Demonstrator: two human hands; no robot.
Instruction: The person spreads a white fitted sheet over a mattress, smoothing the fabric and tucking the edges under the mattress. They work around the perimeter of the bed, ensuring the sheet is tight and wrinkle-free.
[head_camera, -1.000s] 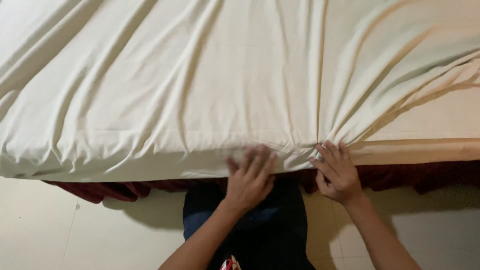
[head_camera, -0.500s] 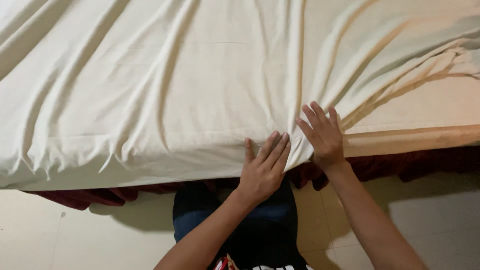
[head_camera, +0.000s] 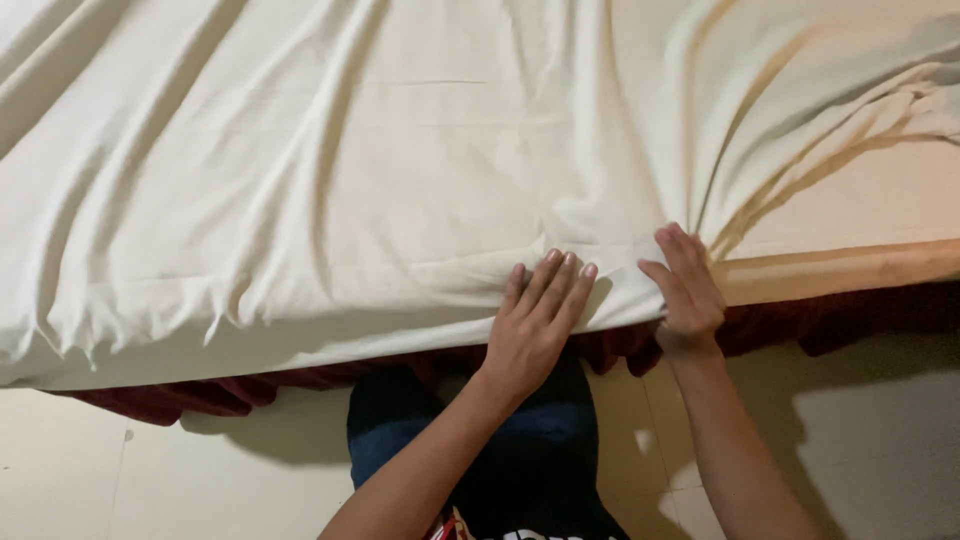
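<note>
A cream bed sheet (head_camera: 380, 180) lies wrinkled over a mattress that fills the upper part of the view. My left hand (head_camera: 535, 325) rests flat on the sheet's near edge, fingers stretched out and pressing the fabric down. Just to its right, my right hand (head_camera: 688, 292) sits where the sheet's hem ends, its fingers and thumb closed over the fabric. Deep creases fan out from that hand toward the upper right. Right of it the bare tan mattress edge (head_camera: 850, 270) shows.
A dark red bed skirt (head_camera: 200, 395) hangs below the mattress along the pale tiled floor (head_camera: 150, 480). My own legs in dark blue trousers (head_camera: 520, 450) stand against the bed's side.
Both hands have slid a little higher onto the sheet's edge. The left hand has flattened out with straight fingers, and the creases by the right hand have deepened.
</note>
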